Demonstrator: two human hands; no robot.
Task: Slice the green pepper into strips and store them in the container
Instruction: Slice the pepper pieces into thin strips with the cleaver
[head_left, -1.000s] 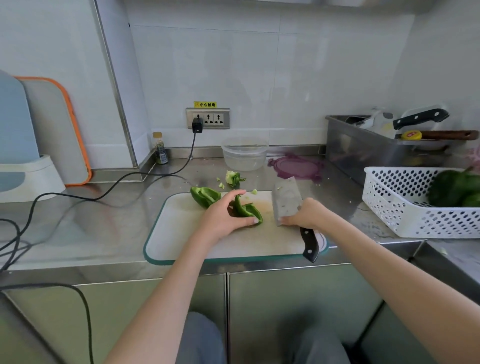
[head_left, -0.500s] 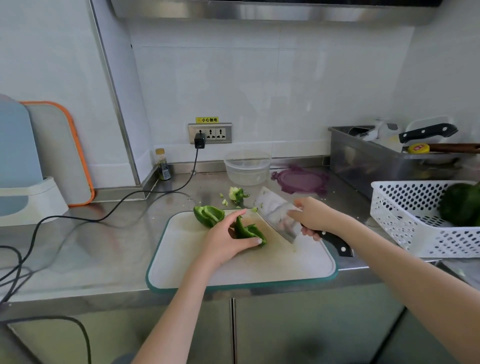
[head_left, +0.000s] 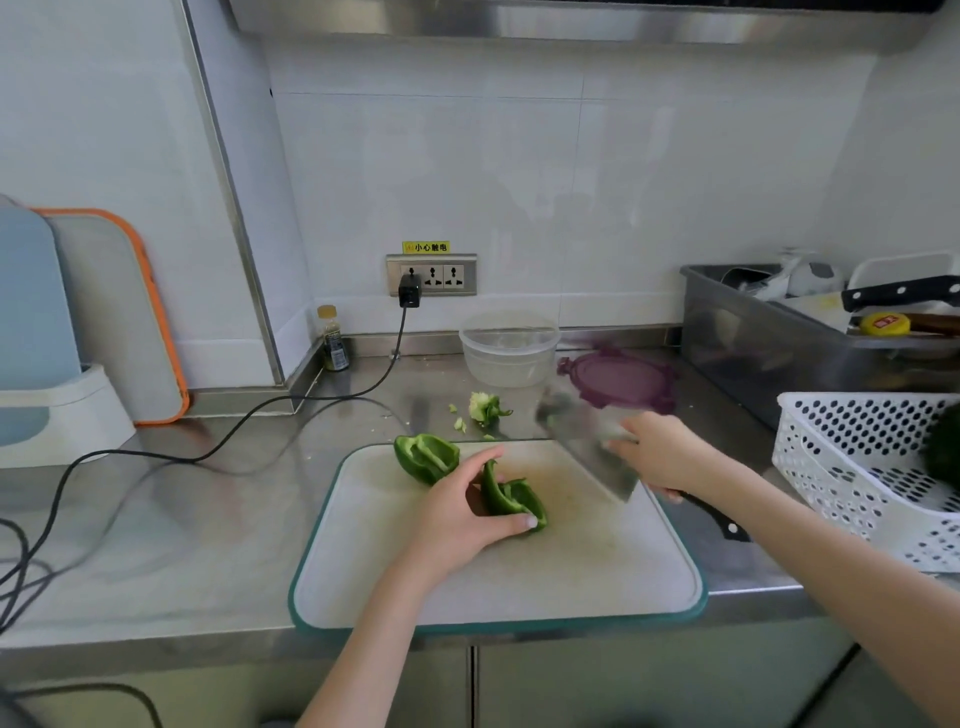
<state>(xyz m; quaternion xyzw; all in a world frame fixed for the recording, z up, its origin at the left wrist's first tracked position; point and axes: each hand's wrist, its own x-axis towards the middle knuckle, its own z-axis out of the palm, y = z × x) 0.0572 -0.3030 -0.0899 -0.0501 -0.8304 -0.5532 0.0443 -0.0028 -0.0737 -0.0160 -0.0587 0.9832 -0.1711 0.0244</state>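
Note:
A white cutting board with a teal rim lies on the steel counter. My left hand grips a green pepper half on the board, thumb and fingers curled round it. A second pepper half rests at the board's far left corner. My right hand holds a cleaver by its black handle, the blurred blade raised and tilted over the board's far right part, just right of the held pepper. A clear round container stands by the back wall, with its purple lid beside it.
The pepper's core and scraps lie behind the board. A white perforated basket with dark green peppers sits at the right, a steel tub with knives behind it. A black cable crosses the counter on the left. A small bottle stands in the corner.
My right hand lifted the cleaver off the board and swung its blade up and over toward the pepper. My left hand kept its hold on the pepper half.

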